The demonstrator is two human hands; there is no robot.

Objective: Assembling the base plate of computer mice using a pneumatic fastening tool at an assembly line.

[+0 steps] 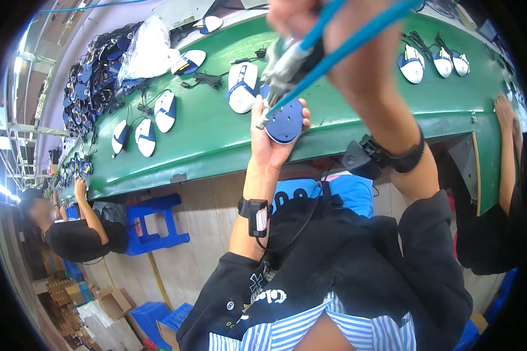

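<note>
My left hand (268, 151) is wrapped round a computer mouse (288, 121), its dark blue underside with small holes turned up. Above it, my right hand (348, 61) grips a silver-grey power screwdriver (282, 69) with blue hoses; the hand is partly blurred. The screwdriver's narrow tip points down at the mouse's left side, and I cannot tell whether it touches. Just left of my left hand, a white and blue mouse (242, 88) lies on the green bench.
The green bench (205, 131) carries several more corded mice, some at the left (165, 111) and some at the right (411, 63). Dark blue parts (96, 79) are heaped at the far left beside a clear plastic bag (149, 50). Co-workers sit at both sides; a blue stool (155, 225) stands below.
</note>
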